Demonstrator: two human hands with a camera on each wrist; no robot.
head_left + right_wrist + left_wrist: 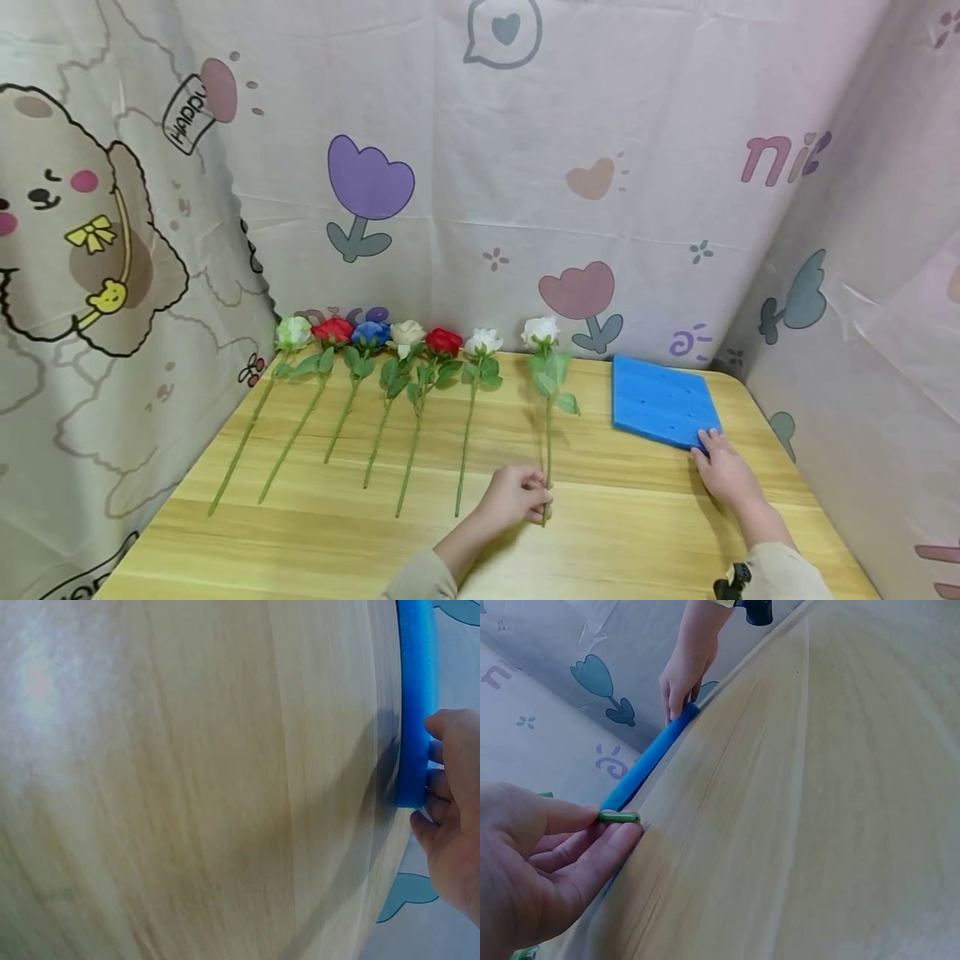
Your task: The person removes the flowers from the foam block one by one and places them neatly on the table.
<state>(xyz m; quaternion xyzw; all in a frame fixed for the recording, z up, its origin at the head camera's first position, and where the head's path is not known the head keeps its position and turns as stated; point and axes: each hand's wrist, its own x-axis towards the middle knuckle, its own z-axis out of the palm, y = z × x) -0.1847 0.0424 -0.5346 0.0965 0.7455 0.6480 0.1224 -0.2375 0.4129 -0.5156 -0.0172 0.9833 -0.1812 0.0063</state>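
Observation:
An artificial white rose (541,332) lies toward the back edge of the table, its green stem running forward. My left hand (513,497) pinches that stem near its lower end, between thumb and fingers. In the left wrist view, the cut stem end (622,817) pokes out past the fingertips of the left hand (547,859). At the right lies a flat blue foam board (663,400) with small holes in its top. My right hand (726,471) rests on its near right corner. The right wrist view shows the right hand's fingers touching the blue board (416,697).
Left of the held rose lies a row of several artificial roses, among them a blue rose (371,334), a red rose (444,342) and a pale green-white rose (293,332). A printed curtain (480,167) hangs behind and beside the wooden table (615,533).

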